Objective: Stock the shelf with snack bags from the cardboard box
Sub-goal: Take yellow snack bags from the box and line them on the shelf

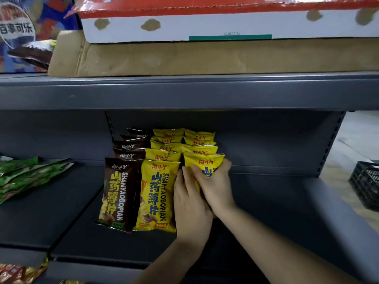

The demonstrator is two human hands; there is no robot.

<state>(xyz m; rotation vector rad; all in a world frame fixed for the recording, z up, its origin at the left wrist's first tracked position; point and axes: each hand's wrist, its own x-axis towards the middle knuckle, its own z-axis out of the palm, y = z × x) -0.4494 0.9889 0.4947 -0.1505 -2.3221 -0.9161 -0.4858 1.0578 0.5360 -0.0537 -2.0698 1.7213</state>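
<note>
Both forearms enter from the bottom edge. The left hand (190, 206) lies flat, fingers straight, against the left side of the front yellow bag (203, 161). The right hand (216, 185) wraps over the bag's front, thumb on its right edge, gripping it. The bag stands upright on the grey shelf (276, 201). It is glossy yellow with a red logo and blue characters, and the hands hide most of its face and its bottom.

Just left of the hands stands a second yellow bag (155, 193) with blue characters, "SHANYAOBOPIAN" down the side and a chip picture at the bottom. Left of that is a brown bag (118, 193) with the same layout and yellow characters. Behind each front bag a row runs back: two yellow rows and one brown, with only the top edges showing.

Far left of the hands, green bags (26, 177) lie flat in a pile, cut off by the frame. Far right, a black crate (367, 185) sits on the floor, partly out of view. Below left, the orange-yellow packets (18, 273) are too blurred to read.

Above the hands, on the upper shelf, sits a cardboard box (184, 58); its contents are not visible. A red-and-white carton (205, 23) rests on top, its print cut off. A dark bag (34, 52) pokes out at the box's left end.
</note>
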